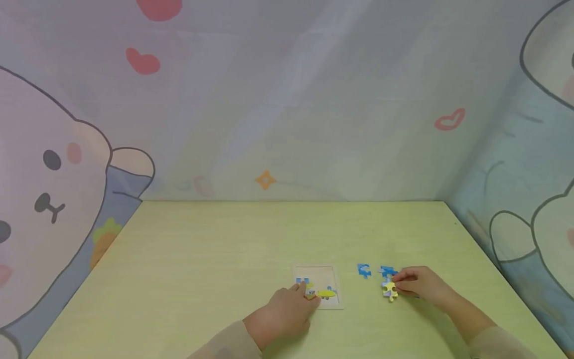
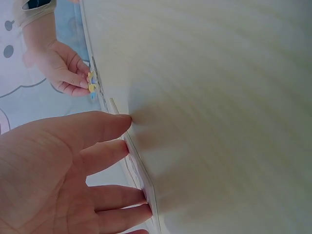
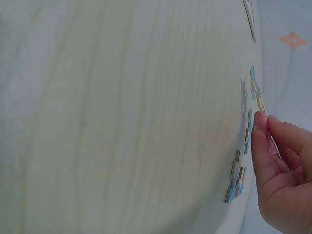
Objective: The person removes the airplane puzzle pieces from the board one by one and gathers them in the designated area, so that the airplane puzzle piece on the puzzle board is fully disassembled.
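One printed bear [image 1: 73, 164], pale and with a carrot below its cheek, fills the far left of the backdrop cloth [image 1: 291, 99], beside the pale yellow-green surface [image 1: 202, 249]. Next comes the person's left hand [image 1: 287, 310], out of a light sleeve, its fingers extended and spread a little, touching the edge and inside of a small square tray [image 1: 324, 275] that lies flat on the surface. Inside the tray, a blue-topped piece [image 1: 303, 280] sits at the left, partly behind the fingers, with a yellow piece [image 1: 327, 293] to its right; the bare floor shows above them. To the right of the tray, apart from it, a loose blue piece [image 1: 364, 270] lies on the surface, then a second blue piece [image 1: 386, 270]. Just in front of that one, the right hand [image 1: 423, 286] pinches a yellow-and-blue puzzle piece [image 1: 389, 290] between thumb and fingers — tilted, and perhaps touching the blue one, though I cannot tell. More pieces [image 3: 236, 178] lie beneath this hand, seen edge-on from the right wrist. Another printed figure [image 1: 556, 224] covers the cloth at far right.
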The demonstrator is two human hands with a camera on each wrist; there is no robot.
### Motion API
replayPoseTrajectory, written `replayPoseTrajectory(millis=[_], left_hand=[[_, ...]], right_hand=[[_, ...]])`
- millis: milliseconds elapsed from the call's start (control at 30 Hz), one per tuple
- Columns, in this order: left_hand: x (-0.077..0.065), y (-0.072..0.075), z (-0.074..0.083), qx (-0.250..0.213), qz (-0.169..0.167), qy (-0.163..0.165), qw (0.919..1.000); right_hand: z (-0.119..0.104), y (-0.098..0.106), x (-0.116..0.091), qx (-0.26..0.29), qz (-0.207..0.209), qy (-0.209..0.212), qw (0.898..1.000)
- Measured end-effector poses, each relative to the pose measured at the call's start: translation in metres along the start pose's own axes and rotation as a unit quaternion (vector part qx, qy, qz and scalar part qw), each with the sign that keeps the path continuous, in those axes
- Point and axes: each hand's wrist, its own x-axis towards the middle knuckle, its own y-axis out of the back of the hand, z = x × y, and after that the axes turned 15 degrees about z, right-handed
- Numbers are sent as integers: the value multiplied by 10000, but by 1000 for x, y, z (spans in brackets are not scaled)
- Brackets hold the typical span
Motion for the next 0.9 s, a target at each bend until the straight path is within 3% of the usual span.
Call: replayPoseTrajectory(millis=[433, 900], left_hand=[[-1, 2, 0, -60, -17, 17, 10000], [-3, 7, -2, -226, -213, 70, 9995]], right_hand=[[4, 5, 4, -522, 19, 168, 9985], [-14, 1, -2, -1589, 207, 667, 9848]])
